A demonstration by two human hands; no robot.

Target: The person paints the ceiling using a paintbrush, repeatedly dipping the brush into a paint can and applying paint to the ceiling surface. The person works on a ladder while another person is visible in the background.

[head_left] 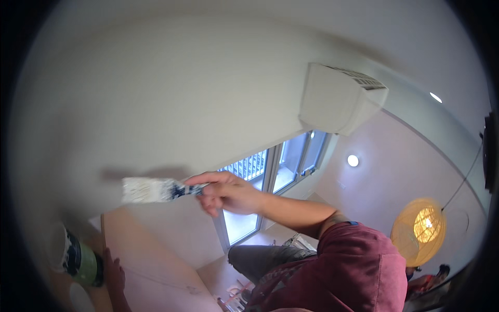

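Observation:
My right hand is closed around the handle of a paintbrush, held level near the middle of the view. Its wide bristles are coated in white paint and point left toward the pale wall; whether they touch it I cannot tell. White paint also streaks the dark handle. At the lower left, my left hand lies in shadow by the edge of a brown surface, its fingers stretched out. Right beside it stands a green-and-white paint tub with a dark band and white smears.
A white air conditioner juts from the upper wall. Glazed doors stand beyond my right arm. A woven pendant lamp hangs at the right. Below lies the floor, with a stepladder-like object, partly hidden. A round white lid-like shape is beneath the tub.

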